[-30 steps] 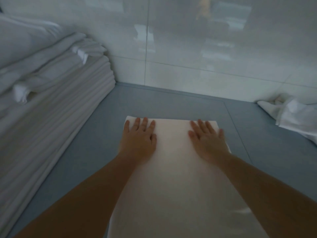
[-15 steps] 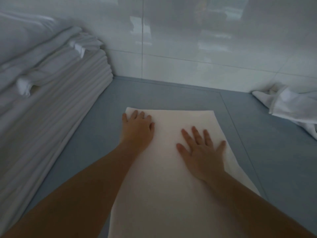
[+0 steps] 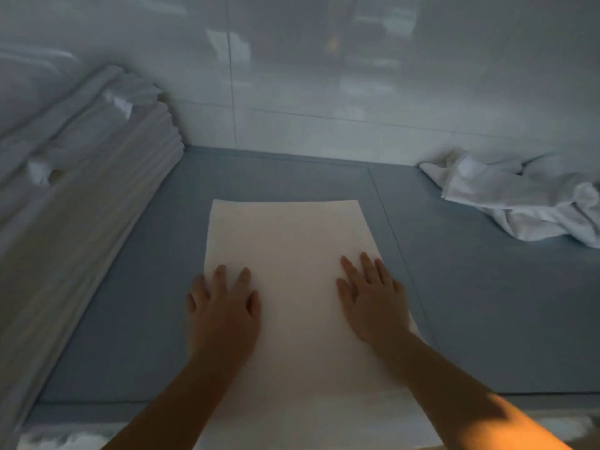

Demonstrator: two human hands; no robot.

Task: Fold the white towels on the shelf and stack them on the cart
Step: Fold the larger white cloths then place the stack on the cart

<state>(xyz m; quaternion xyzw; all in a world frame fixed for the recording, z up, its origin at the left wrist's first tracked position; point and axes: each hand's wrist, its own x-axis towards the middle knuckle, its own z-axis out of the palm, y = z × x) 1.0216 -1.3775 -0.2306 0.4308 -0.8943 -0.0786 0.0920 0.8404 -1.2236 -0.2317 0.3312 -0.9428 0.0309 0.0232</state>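
Filling the far left, a stack (image 3: 74, 196) of folded white linens runs off the left and bottom edges, so its full height and length are cut off; its layers blur together in the dim light. Beside it lies the blue-grey shelf (image 3: 146, 287), bare between stack and towel.

At centre, the towel (image 3: 285, 248) lies flat on the shelf as a long rectangle, its long axis running from the person toward the tiled wall (image 3: 324, 92), the far short edge square to that wall and well short of it. The near end reaches the shelf's front edge and is hidden under the forearms and cut by the frame's bottom.

The left hand (image 3: 224, 303) rests palm down at the towel's left edge, fingers straight and relaxed, gripping nothing; its outer fingers overlap onto the shelf. The right hand (image 3: 373, 297) lies flat near the right edge, fingers spread, also holding nothing.

At far right, a crumpled white towel (image 3: 526, 203) sits by the wall, partly cut off by the frame; its folds are hard to read.
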